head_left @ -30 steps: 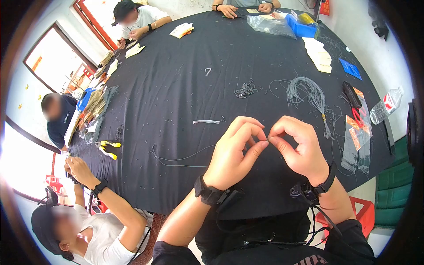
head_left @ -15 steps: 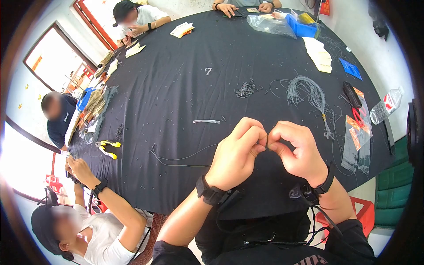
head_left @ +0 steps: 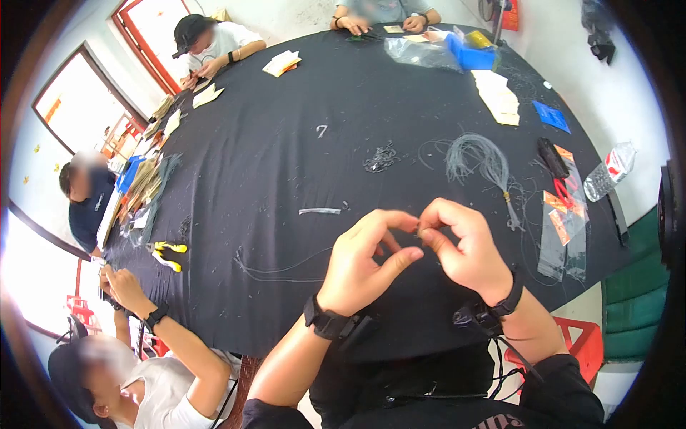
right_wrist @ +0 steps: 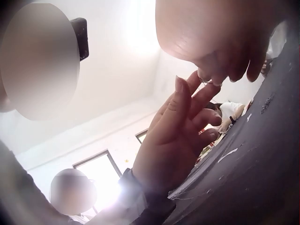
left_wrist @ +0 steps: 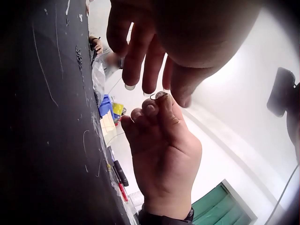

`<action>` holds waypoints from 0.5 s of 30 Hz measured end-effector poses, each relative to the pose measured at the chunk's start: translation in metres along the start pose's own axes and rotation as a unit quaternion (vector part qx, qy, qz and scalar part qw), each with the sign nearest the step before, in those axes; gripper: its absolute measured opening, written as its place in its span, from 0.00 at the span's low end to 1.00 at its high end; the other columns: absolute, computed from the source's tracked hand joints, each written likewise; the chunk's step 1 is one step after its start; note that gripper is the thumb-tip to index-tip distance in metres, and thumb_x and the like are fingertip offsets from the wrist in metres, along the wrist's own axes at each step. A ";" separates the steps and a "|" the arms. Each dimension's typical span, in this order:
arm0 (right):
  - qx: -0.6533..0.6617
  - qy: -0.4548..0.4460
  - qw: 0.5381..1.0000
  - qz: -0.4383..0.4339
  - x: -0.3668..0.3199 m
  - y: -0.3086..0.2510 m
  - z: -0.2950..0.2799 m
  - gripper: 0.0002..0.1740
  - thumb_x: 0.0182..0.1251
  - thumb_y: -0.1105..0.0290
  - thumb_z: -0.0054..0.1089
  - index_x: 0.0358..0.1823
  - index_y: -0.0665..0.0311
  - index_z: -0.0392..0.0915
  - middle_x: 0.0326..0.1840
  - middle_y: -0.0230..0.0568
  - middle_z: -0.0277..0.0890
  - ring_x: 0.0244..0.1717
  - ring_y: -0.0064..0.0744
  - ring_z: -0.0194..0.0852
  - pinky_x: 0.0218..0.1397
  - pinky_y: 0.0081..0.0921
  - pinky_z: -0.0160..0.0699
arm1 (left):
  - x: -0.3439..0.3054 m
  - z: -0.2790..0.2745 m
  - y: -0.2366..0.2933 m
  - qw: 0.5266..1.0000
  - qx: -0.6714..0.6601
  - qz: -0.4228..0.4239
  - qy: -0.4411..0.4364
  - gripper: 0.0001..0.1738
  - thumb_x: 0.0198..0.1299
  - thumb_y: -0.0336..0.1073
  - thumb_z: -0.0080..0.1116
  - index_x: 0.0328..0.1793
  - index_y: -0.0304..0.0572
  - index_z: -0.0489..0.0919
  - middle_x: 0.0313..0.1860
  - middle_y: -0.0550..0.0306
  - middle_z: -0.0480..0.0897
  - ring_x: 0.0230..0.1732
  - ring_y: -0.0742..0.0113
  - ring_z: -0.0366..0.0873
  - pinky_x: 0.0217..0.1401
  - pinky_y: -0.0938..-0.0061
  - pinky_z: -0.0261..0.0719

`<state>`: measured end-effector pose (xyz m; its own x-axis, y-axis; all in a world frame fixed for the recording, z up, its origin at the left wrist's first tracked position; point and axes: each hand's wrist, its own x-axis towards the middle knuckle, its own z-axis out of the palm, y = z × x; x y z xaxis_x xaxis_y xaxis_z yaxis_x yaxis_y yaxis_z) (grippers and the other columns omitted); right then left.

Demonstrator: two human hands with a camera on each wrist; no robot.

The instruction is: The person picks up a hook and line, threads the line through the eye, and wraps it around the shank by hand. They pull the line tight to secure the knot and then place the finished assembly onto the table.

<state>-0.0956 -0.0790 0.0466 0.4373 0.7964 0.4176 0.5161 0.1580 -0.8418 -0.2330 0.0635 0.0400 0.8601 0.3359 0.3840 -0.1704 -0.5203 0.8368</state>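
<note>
My right hand (head_left: 461, 247) pinches a small fish hook (left_wrist: 161, 95) between thumb and forefinger, its curved end showing at the fingertips. Close by, my left hand (head_left: 368, 254) has its thumb spread away from the fingers, and its forefinger reaches to the right fingertips. In the right wrist view the hook (right_wrist: 204, 82) appears where both hands' fingertips come together. Thin fishing line (head_left: 282, 275) lies on the black tablecloth left of my left hand. Beyond the hands are a pile of dark hooks (head_left: 380, 158) and a tied bundle of fishing line (head_left: 475, 159).
A short clear strip (head_left: 319, 211) lies ahead of my left hand. Yellow-handled pliers (head_left: 168, 254) are at the left; plastic packets (head_left: 554, 247), a black pouch (head_left: 552, 159) and a water bottle (head_left: 609, 171) at the right. Several other people sit round the table.
My left fingers first close in against the right fingertips, then the left thumb swings away and the hand spreads. The right hand keeps its pinch. The head view has shifted slightly.
</note>
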 end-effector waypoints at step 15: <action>0.079 -0.025 0.996 0.022 -0.001 0.001 0.001 0.02 0.70 0.78 0.62 0.41 0.68 0.78 0.30 0.36 0.79 0.31 0.24 0.74 0.37 0.23 0.73 | 0.002 0.002 -0.001 0.997 0.018 0.020 0.073 0.13 0.56 0.21 0.68 0.48 0.40 0.85 0.39 0.61 0.88 0.30 0.80 0.80 0.36 0.81 0.77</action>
<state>-0.0961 -0.0791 0.0447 0.4170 0.8324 0.3651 0.3728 0.2097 -0.9039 -0.2302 0.0628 0.0389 0.7733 0.4235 0.4719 -0.1834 -0.5631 0.8058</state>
